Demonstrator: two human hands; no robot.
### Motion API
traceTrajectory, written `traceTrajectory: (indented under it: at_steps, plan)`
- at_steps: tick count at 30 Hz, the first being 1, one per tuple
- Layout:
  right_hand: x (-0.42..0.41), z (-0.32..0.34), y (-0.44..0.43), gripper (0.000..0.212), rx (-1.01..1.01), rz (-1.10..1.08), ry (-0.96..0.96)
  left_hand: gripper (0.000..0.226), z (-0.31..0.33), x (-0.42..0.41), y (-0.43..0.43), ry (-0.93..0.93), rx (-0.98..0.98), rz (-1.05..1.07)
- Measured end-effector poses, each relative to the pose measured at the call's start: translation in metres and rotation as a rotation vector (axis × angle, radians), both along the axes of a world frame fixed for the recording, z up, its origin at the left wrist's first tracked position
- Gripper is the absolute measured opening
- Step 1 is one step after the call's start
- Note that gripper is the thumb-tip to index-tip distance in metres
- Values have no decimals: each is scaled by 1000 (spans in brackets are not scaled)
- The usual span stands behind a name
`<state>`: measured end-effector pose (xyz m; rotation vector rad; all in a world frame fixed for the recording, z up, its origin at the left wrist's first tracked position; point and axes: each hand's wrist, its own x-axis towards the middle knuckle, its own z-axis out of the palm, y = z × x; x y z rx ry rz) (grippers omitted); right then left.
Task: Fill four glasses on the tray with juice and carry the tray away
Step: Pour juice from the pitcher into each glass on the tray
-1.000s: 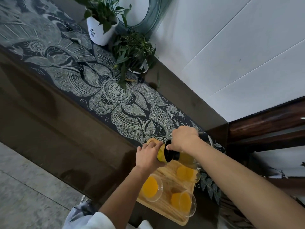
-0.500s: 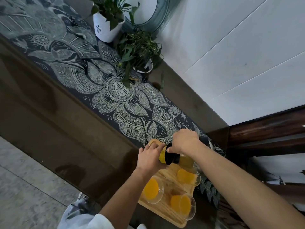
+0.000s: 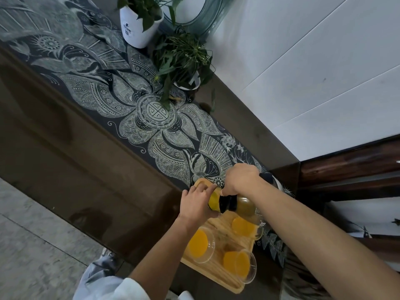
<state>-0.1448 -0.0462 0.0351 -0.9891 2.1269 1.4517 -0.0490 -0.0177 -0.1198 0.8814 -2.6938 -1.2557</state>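
Head view, looking down at a dark brown desk (image 3: 71,161) with a patterned black-and-white runner (image 3: 151,118) along its far side. Wooden tray (image 3: 218,276) sits at the near right end of the desk. Three glasses of orange juice visible on it: near-left glass (image 3: 200,244), near-right glass (image 3: 239,264), far-right glass (image 3: 245,227), the last partly under the right forearm. A fourth glass (image 3: 213,198) at the tray's far-left corner shows only as a sliver of orange between the two hands. Left hand (image 3: 198,205) is wrapped around that fourth glass, fingers curled on its far side, index finger extended toward the bottle cap. Right hand (image 3: 242,180) grips a juice bottle (image 3: 238,205) from above; bottle lies nearly horizontal, black neck end pointing left, touching or just over the rim of the held glass. Whether liquid is flowing: cannot tell. Bottle body looks mostly clear with a greenish-yellow tint. On the far part of the desk, well apart from the tray: a white pot with a green plant (image 3: 138,29) and a second leafy plant (image 3: 184,59) just right of it. White wall (image 3: 303,72) beyond.
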Motion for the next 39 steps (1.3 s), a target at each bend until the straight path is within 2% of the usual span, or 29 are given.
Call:
traceTrajectory:
  at_steps: [9,16,20,28,34,39]
  plan:
    - [3,0,-8,41,33,-1,6,98,-1,1,-1,10,9,1]
    - [-6,11,-2,36,-29,15,-13,99,-2,0,-2,2,0,-10]
    - [-9,16,5,41,-48,20,-15,99,-1,-1,-1,-6,-17,-18]
    - [-25,32,37,59,-194,-31,-74,98,8,0,4,-58,-30,-34]
    - [-45,54,82,71,-352,-69,-93,111,18,0,5,-42,85,-30]
    - [-58,65,126,73,-583,-123,-109,88,25,12,-13,140,198,184]
